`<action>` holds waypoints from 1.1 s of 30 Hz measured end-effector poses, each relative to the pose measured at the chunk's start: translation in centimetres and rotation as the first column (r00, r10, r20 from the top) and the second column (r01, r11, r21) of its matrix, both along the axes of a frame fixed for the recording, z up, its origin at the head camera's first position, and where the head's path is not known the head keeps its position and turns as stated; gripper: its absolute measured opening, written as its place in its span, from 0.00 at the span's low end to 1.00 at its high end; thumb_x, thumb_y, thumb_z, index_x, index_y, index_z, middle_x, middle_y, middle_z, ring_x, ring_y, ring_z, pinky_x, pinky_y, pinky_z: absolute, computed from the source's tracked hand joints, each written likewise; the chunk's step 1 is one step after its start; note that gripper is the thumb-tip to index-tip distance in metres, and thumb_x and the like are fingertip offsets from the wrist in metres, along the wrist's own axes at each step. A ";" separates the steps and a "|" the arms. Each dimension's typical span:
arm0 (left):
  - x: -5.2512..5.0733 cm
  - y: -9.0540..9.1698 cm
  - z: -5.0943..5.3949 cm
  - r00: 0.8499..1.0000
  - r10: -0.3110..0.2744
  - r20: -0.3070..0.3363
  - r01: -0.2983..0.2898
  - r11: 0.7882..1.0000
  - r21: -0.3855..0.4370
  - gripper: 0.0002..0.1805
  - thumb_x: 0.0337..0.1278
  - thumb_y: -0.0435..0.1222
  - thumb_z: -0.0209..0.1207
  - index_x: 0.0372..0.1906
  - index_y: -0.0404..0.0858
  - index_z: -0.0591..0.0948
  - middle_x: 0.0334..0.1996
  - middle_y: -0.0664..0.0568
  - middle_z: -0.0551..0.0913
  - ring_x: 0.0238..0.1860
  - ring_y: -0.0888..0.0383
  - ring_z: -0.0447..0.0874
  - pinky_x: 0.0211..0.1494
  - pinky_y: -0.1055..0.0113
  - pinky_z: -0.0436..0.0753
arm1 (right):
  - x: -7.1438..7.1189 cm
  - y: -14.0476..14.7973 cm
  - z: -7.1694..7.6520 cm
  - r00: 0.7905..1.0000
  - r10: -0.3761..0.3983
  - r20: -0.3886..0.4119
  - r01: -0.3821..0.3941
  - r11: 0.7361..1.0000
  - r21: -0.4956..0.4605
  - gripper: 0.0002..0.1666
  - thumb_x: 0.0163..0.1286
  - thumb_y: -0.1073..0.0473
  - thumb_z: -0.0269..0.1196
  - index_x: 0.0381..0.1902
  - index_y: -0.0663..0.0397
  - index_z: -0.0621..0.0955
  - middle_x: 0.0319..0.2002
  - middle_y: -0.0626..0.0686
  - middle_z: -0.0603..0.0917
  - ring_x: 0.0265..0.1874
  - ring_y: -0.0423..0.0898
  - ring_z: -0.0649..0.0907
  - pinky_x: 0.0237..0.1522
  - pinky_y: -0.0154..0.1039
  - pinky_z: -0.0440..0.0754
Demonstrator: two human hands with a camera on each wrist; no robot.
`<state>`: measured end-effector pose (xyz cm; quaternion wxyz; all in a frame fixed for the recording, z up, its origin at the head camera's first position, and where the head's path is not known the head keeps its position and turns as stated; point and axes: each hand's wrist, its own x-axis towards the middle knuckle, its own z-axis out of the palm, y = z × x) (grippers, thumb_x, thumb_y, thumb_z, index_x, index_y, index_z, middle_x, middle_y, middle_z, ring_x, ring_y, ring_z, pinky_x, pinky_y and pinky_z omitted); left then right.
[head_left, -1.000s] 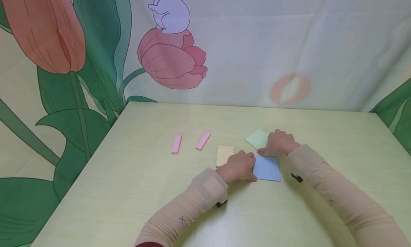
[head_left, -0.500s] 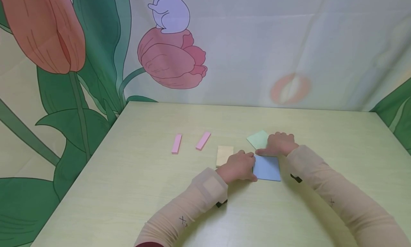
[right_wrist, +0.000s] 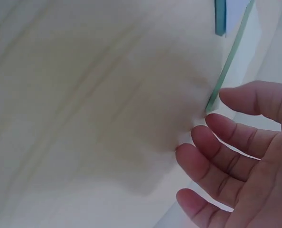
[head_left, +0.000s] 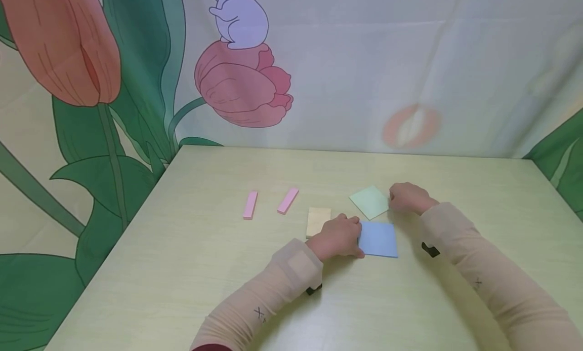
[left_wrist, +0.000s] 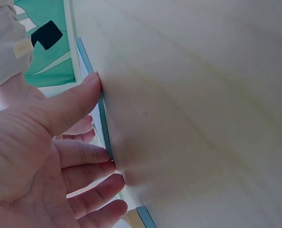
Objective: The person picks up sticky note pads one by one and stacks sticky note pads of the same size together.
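The left hand (head_left: 338,236), fingers extended, touches the left edge of the blue square (head_left: 378,239); the right hand (head_left: 410,197), fingers relaxed, is beside the green square (head_left: 370,202) beyond it, with the beige block (head_left: 319,218) and pink strips (head_left: 250,205) farther left.

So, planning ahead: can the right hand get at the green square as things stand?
Likely yes: the right hand is beside the green square, with nothing visible between them; the blue square lies on the near side, off that path.
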<state>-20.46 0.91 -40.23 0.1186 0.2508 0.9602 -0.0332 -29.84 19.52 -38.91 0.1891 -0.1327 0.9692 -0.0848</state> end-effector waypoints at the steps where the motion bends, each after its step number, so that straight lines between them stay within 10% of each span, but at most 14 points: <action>1: 0.0 0.0 0.0 1.000 0.002 0.002 -0.002 1.000 0.000 0.30 0.40 0.57 0.60 0.49 0.45 0.75 0.43 0.60 0.73 0.41 0.60 0.69 0.30 0.69 0.73 | 0.0 0.0 0.0 1.000 0.000 0.000 0.000 1.000 -0.009 0.05 0.51 0.64 0.50 0.18 0.54 0.70 0.17 0.48 0.67 0.18 0.43 0.66 0.19 0.35 0.61; 12: -0.2 -0.1 0.0 0.999 0.007 0.033 -0.007 1.000 0.016 0.30 0.40 0.58 0.60 0.47 0.45 0.76 0.41 0.60 0.73 0.39 0.60 0.68 0.29 0.69 0.71 | 0.0 0.1 -0.4 0.999 0.028 -0.024 -0.029 0.999 -0.024 0.04 0.49 0.64 0.51 0.18 0.56 0.73 0.18 0.49 0.70 0.19 0.43 0.67 0.20 0.34 0.62; 17: -1.8 -0.3 0.1 0.980 0.100 0.173 -0.131 0.975 0.181 0.24 0.47 0.56 0.56 0.43 0.42 0.77 0.36 0.57 0.76 0.35 0.60 0.71 0.32 0.69 0.71 | -0.2 0.2 -0.1 0.998 -0.025 -0.061 0.021 0.998 -0.064 0.06 0.53 0.62 0.52 0.23 0.59 0.74 0.20 0.50 0.70 0.20 0.44 0.68 0.21 0.35 0.64; 23: -6.1 -0.8 -2.4 0.934 0.251 0.252 -0.344 0.820 0.458 0.14 0.54 0.44 0.54 0.36 0.36 0.79 0.34 0.51 0.81 0.29 0.60 0.74 0.35 0.70 0.74 | -0.7 0.3 -0.3 0.982 -0.126 -0.139 0.096 0.975 -0.200 0.11 0.57 0.63 0.49 0.30 0.66 0.76 0.23 0.55 0.75 0.21 0.45 0.70 0.23 0.35 0.66; 26: -7.3 -0.9 -2.8 0.882 0.309 0.354 -0.459 0.731 0.505 0.12 0.53 0.38 0.54 0.22 0.33 0.77 0.19 0.50 0.77 0.18 0.59 0.67 0.25 0.71 0.68 | -0.9 0.4 -0.8 0.978 -0.158 -0.139 0.120 0.961 -0.251 0.14 0.57 0.64 0.48 0.33 0.68 0.78 0.29 0.59 0.79 0.23 0.46 0.73 0.26 0.35 0.69; 29: -7.3 -0.7 -1.9 0.789 0.380 0.483 -0.605 0.616 0.504 0.14 0.51 0.31 0.53 0.12 0.34 0.71 0.11 0.50 0.71 0.13 0.59 0.62 0.20 0.70 0.63 | -1.1 0.4 -1.4 0.977 -0.189 -0.100 0.152 0.942 -0.298 0.16 0.58 0.65 0.46 0.35 0.69 0.79 0.26 0.58 0.80 0.23 0.46 0.74 0.27 0.34 0.71; 33: -6.8 -0.6 -1.0 0.740 0.421 0.524 -0.671 0.509 0.539 0.12 0.47 0.28 0.53 0.12 0.36 0.72 0.10 0.52 0.71 0.13 0.60 0.64 0.18 0.73 0.63 | -1.4 0.4 -1.9 0.973 -0.228 -0.042 0.198 0.913 -0.358 0.17 0.55 0.67 0.45 0.34 0.69 0.79 0.13 0.51 0.76 0.16 0.42 0.73 0.23 0.33 0.70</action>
